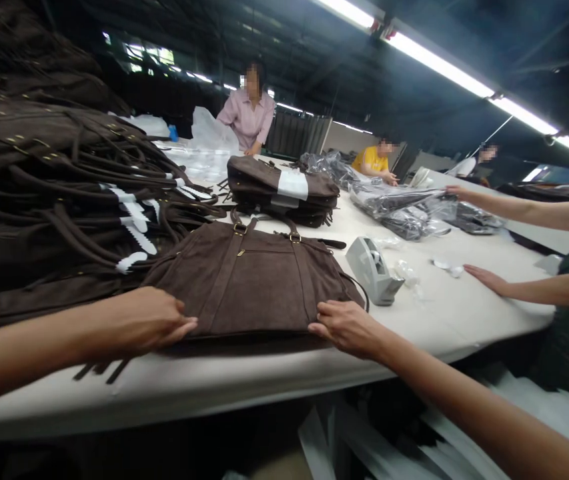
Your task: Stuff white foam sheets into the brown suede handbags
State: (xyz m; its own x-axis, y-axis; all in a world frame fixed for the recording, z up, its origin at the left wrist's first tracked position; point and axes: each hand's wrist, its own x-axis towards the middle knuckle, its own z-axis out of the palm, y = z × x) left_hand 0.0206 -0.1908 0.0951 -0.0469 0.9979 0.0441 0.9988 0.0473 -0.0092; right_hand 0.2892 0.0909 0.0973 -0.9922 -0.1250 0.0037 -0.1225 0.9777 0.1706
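At far left, a high pile of dark brown handbags (19,207) fills one end of the white table (444,327), with looped handles and ragged white wrappings (137,233) sticking out on its right side; a few dark straps (117,371) hang at the table's front edge below. Next comes the left hand (157,320), its fingers curled and closed on the lower left part of a brown zip-pocket handbag (259,287). This bag lies flat on the table's near edge, just beside the pile, its two buckled straps running toward the handles at the far side. Behind it, more brown handbags (284,200) are stacked with a white sheet (293,183) across them, and farther back a person in a pink shirt (247,117) stands by pale plastic. The right hand (347,327) pinches the same bag's lower right edge between thumb and fingers. Just right of the bag stands a grey tape dispenser (374,273); beyond it lie plastic-wrapped bundles (404,210), near a person in yellow (371,160). At far right, a co-worker's arms (539,213) reach in, one hand touching the plastic, the other near white scraps (448,268).
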